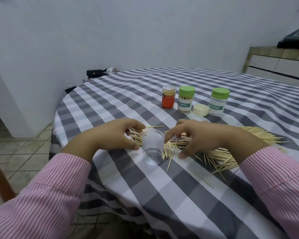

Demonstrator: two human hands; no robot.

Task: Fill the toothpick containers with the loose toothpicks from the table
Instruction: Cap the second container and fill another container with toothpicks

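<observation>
A clear, empty plastic container [152, 147] lies tipped on the checked tablecloth, its mouth toward a wide heap of loose toothpicks [219, 149]. My left hand [114, 137] grips the container from the left, thumb and fingers curled round its rim end. My right hand [202, 137] rests over the toothpicks just right of the container, fingers bent down onto the pile; whether it pinches any is hidden. Farther back stand an orange-labelled container [168, 99] full of toothpicks, a green-lidded one [186, 100] with toothpicks, and a second green-lidded one [218, 101].
A loose cream lid [201, 109] lies between the two green-lidded containers. The round table [171, 195] has its left edge near my left sleeve. A dark bag [94, 73] sits beyond the table's far edge, and a sideboard [280, 62] stands at the right.
</observation>
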